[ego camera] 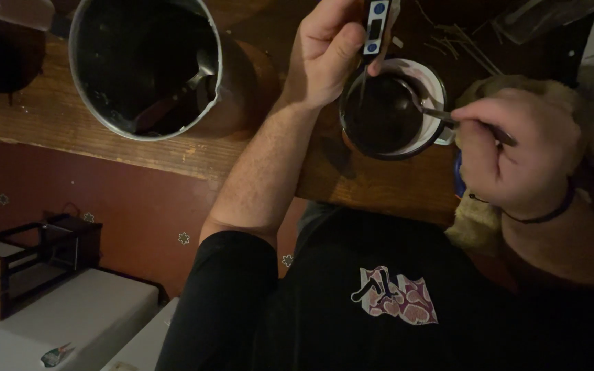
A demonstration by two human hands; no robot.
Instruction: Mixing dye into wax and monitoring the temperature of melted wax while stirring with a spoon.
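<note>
Your left hand (pixel 328 51) grips thermometer (pixel 375 27), probe already in mug (pixel 393 110); right hand (pixel 513 154) clenches spoon (pixel 441 115), stirring unfinished

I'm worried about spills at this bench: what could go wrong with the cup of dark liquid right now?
1. The cup sits near the bench edge; the right hand works a spoon in it, so a hard stir might tip it onto the shirt.
2. The left hand dips a thermometer into the same cup; probe and spoon could knock together.
3. The liquid may be hot, and both hands are close.
</note>
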